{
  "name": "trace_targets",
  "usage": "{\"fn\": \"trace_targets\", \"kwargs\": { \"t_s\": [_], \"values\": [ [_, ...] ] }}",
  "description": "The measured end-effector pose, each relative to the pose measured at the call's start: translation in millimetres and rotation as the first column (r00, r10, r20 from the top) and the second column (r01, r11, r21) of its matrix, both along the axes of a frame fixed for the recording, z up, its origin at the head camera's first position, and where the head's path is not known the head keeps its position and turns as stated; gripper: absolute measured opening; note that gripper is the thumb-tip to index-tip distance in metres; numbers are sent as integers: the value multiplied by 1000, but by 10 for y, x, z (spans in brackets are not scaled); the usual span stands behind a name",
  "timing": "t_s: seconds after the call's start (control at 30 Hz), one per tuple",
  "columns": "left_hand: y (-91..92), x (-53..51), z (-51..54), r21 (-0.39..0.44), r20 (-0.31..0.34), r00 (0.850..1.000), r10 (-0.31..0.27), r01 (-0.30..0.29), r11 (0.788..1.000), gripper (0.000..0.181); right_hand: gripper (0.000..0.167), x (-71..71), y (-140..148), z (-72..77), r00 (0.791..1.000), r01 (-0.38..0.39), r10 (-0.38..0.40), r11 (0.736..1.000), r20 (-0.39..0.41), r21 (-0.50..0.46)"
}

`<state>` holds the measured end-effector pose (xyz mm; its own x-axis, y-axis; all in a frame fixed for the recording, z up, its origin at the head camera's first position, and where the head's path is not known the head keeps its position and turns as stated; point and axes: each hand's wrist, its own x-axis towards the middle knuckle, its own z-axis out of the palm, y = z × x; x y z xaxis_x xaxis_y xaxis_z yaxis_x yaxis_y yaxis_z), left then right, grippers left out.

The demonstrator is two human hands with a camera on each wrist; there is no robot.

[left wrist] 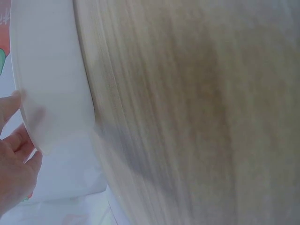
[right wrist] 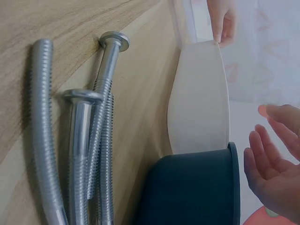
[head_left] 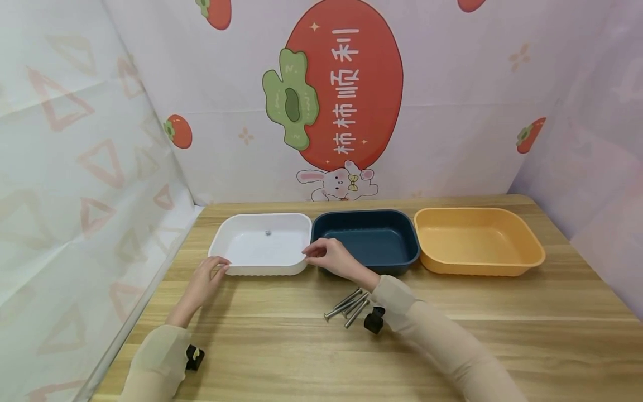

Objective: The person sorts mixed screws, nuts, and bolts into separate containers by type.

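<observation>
A white plastic tray stands at the left of the table, with a small silvery thing on its floor, too small to identify. My left hand pinches the tray's front left corner at the rim. Over the tray's right end, beside the dark blue tray, hovers my right hand. In the right wrist view its fingers are loosely bent, apart from the rim, and hold nothing. Several metal bolts lie in a loose pile on the wood, below my right forearm.
A yellow tray continues the row on the right, beside the dark blue one. The wooden table reaches back to a printed cloth backdrop. A white cloth hangs along the left side.
</observation>
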<state>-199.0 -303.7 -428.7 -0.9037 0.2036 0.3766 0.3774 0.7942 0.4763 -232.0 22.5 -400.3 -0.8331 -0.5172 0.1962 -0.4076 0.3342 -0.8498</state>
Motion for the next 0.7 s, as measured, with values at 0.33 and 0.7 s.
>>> {"fn": "trace_targets", "kwargs": {
  "t_s": [0.33, 0.7],
  "values": [
    [-7, -7, 10, 2, 31, 999, 9, -9, 1000, 9, 21, 94, 126, 29, 997, -74, 75, 996, -33, 51],
    [-13, 4, 17, 7, 75, 997, 11, -11, 1000, 13, 17, 236, 321, 70, 980, -174, 181, 981, -81, 87]
  ]
}}
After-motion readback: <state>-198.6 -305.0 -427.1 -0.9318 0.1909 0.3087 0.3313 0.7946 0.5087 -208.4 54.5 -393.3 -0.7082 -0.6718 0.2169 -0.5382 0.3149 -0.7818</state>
